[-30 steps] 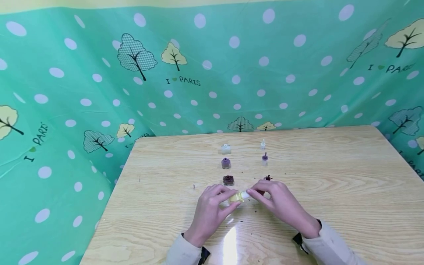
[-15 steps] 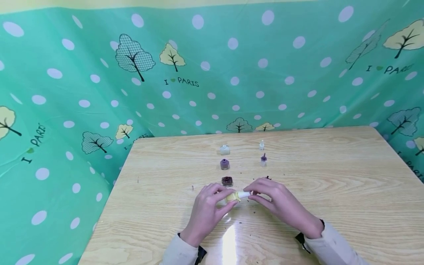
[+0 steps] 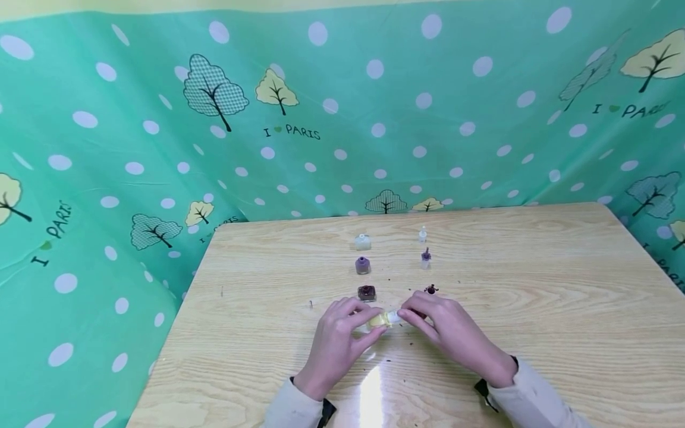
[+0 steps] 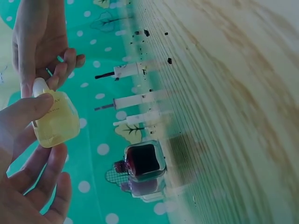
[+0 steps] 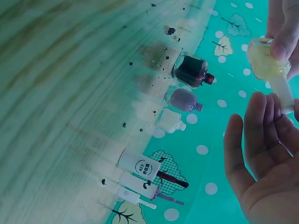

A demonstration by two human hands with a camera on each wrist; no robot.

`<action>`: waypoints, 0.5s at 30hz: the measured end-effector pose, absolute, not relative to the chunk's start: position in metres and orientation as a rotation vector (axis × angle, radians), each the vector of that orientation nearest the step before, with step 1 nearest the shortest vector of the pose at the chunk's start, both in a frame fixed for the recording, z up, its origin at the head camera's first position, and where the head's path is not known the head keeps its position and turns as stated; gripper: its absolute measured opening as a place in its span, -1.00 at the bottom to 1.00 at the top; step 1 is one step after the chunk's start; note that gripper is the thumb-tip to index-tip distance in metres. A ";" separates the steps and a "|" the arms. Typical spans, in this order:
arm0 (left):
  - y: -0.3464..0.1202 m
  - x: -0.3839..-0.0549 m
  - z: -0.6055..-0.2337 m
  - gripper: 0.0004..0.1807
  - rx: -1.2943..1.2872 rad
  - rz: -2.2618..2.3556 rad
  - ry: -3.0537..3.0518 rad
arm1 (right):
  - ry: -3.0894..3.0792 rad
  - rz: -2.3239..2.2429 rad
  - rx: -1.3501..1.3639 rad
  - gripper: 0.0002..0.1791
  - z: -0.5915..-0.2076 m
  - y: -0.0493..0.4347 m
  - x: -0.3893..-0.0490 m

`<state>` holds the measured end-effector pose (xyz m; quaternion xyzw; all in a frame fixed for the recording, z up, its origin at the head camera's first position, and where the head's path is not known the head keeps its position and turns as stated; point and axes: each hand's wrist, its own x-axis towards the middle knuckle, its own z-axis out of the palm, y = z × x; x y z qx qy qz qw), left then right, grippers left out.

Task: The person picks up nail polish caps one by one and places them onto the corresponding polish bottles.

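My left hand (image 3: 337, 339) holds a small nail polish bottle (image 3: 378, 321) with pale yellow polish, thumb on one face and fingers on the other. Its white cap (image 3: 394, 316) points right and is pinched by the fingertips of my right hand (image 3: 455, 327). In the left wrist view, the yellow bottle (image 4: 58, 119) is tilted in the air, cap uppermost. From the right wrist view, the white cap (image 5: 282, 93) still sits on the bottle's neck, with the right hand's other fingers spread out. Part of the cap is hidden behind fingers.
Beyond the hands stand uncapped bottles: dark red (image 3: 367, 292), purple (image 3: 363, 265) and white (image 3: 362, 242). To their right, a dark brush cap (image 3: 430, 289), a purple brush cap (image 3: 426, 258) and a white brush cap (image 3: 423, 234) stand brush up. Dark specks dot the wooden table (image 3: 241, 356).
Half a second ago the right fingertips were at the cap's far end, showing more of it; now they cover more of the cap. The left hand keeps hold of the bottle.
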<state>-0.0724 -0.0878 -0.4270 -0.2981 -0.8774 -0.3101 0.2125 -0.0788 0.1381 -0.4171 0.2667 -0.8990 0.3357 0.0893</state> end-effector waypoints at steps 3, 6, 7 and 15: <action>-0.088 -0.073 -0.428 -0.70 -0.841 -0.856 -2.429 | -2.708 1.050 0.758 -0.84 -0.417 0.138 -0.078; -0.089 -0.074 -0.430 -0.68 -0.840 -0.849 -2.421 | -2.712 1.102 0.758 -0.87 -0.417 0.139 -0.078; -0.089 -0.074 -0.430 -0.67 -0.837 -0.848 -2.420 | -2.703 1.112 0.768 -0.87 -0.416 0.139 -0.078; -0.092 -0.076 -0.432 -0.65 -0.821 -0.860 -2.437 | -2.578 1.092 0.960 -0.69 -0.412 0.144 -0.080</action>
